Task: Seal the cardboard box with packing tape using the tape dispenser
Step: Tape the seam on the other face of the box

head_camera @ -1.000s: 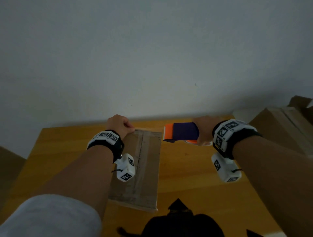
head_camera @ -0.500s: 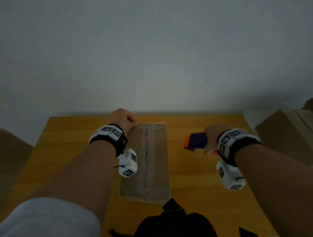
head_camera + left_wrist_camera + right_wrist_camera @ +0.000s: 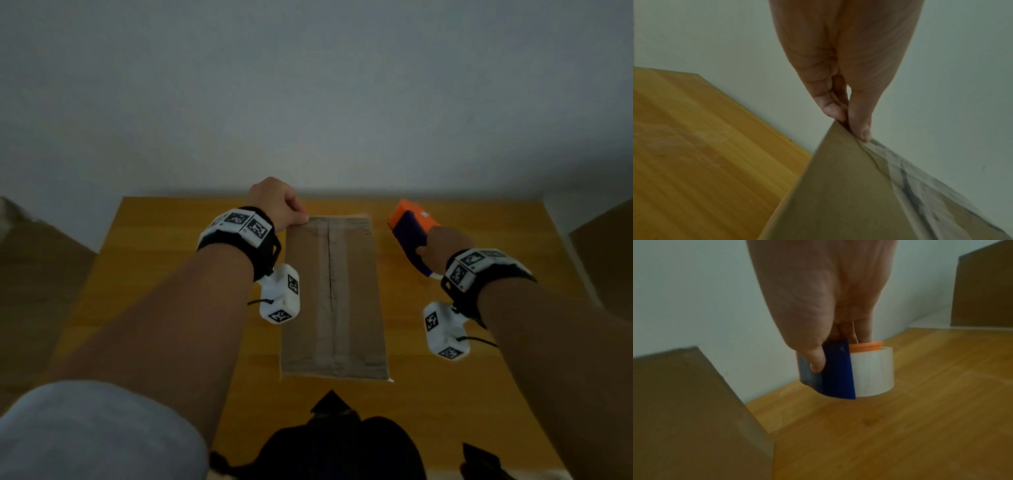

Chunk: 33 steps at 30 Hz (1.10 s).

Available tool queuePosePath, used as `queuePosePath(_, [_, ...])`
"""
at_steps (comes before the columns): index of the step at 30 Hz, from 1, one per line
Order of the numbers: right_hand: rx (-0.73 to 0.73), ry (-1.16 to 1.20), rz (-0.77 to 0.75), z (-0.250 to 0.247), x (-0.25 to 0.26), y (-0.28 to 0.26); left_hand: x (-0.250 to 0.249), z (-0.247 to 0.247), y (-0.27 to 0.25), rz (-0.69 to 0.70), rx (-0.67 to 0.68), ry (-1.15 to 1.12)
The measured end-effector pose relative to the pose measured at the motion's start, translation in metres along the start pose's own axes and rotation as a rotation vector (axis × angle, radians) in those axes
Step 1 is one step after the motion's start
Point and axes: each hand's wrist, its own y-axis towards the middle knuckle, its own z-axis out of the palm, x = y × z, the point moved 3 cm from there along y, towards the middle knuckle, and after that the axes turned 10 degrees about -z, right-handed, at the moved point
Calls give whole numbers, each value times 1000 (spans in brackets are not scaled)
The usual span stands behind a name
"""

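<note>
Brown cardboard is lying in the middle of the yellow wooden table (image 3: pixel 445 394): it is the long, flat cardboard box (image 3: pixel 334 301), and it is resting with its short far end near the grey wall (image 3: pixel 308 85). A strip of clear packing tape (image 3: pixel 323 294) is running along the centre seam of its top, from the far end to the near end. The left hand (image 3: pixel 275 202) is staying at the far left corner of the box. In the left wrist view its thumb and first finger (image 3: pixel 833 112) are pressed together and are pinching the edge of this corner, where a wrinkled piece of clear tape is hanging over the end. The right hand (image 3: pixel 442 248) is holding the blue and orange tape dispenser (image 3: pixel 409 229) to the right of the box, apart from it. In the right wrist view the thumb (image 3: pixel 813 360) is pressing on the blue plate and the other fingers are curled behind it. The white, half clear roll of tape (image 3: pixel 872 373) is sitting in the dispenser on an orange core, low over the table; I cannot tell if it is touching the wood. Another brown cardboard box (image 3: pixel 606 253) is standing at the right side, beyond the table edge.
</note>
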Motion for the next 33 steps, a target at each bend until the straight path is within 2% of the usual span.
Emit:
queuePosePath(8, [188,32,-21,24,20,12,4,3,1,19,10,-42])
queuePosePath(10, [183,54,-53,26,21,9,4,3,2,26,2,-45])
queuePosePath(13, [62,103,-98,30,20,7,5,4,3,24,1,-46])
queuePosePath(16, [82,134,-9,33,15,8,5,4,2,20,6,-51])
queuePosePath(20, [9,76,18,17,10,4,1,3,1,9,1,-16])
queuePosePath(22, [-86,24,-63,-6,13,3,-3,2,1,-3,15,4])
queuePosePath(26, [-301,17,-331,-54,42,2,-13,1,-1,-12,65,26])
queuePosePath(31, [-224,-45,-525,-56,94,0,-16,6,-3,11,100,109])
queuePosePath(33, [-170,-72,-515,-45,101,1,-15,6,-4,16,116,96])
